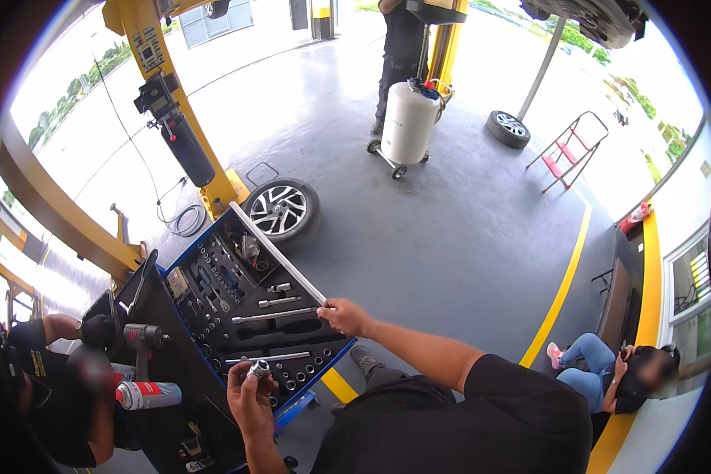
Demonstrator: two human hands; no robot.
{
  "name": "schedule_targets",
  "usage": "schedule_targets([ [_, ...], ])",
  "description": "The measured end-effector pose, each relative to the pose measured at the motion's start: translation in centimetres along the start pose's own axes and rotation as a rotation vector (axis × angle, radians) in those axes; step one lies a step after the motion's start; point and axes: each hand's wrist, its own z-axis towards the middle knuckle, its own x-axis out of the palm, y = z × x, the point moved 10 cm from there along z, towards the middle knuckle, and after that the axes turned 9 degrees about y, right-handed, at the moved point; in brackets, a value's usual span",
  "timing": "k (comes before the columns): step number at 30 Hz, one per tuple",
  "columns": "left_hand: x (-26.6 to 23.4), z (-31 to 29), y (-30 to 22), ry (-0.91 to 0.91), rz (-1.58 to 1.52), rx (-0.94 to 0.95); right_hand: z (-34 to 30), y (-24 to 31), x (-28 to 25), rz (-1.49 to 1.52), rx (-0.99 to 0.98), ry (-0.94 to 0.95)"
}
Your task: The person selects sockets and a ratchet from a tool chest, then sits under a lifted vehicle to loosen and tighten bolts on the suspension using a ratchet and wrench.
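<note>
My left hand (pixel 251 399) is raised over the near end of the open tool drawer (pixel 280 259), fingers closed around a short chrome socket (pixel 259 368). At the drawer's right edge, my right hand (pixel 344 317) pinches the end of a long chrome bar (pixel 275 316), which stretches leftward across the dark foam. Below it, another chrome bar (pixel 268 357) sits in the foam, and a shorter extension bar (pixel 280 301) lies above. Several loose-looking round sockets (pixel 309 369) fill holes near my left hand.
A red-labelled spray can (pixel 148 395) and an impact wrench (pixel 144 341) stand on the cart top, beside a co-worker (pixel 55 395). A wheel (pixel 283 208) lies past the drawer. Further off are a white wheeled tank (pixel 409 125), another person (pixel 403 47), a step stool (pixel 567 154) and a seated person (pixel 616 375).
</note>
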Motion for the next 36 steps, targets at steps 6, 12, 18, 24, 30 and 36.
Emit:
schedule_targets([
  [6,0.2,-0.2,1.2,-0.048,-0.002,-0.061,-0.6,1.4,-0.8,-0.42,-0.203,-0.175],
  [12,-2.9,-1.0,1.1,-0.154,0.066,-0.06,1.7,0.6,2.1,-0.723,-0.226,-0.163],
  [18,-6.1,-3.8,0.4,-0.256,0.085,-0.062,0.1,0.0,1.1,-0.556,-0.054,-0.072],
  [24,-11.3,-10.2,1.4,-0.602,-0.001,-0.024,1.9,-0.2,3.4,-0.422,0.118,0.183],
  [30,-10.3,-13.9,4.1,-0.821,0.056,-0.081,3.7,1.7,4.7,-0.474,0.101,0.36],
  [36,-9.0,-14.9,6.8,-0.863,0.036,-0.117,5.9,3.2,8.0,-0.668,-0.162,0.467],
])
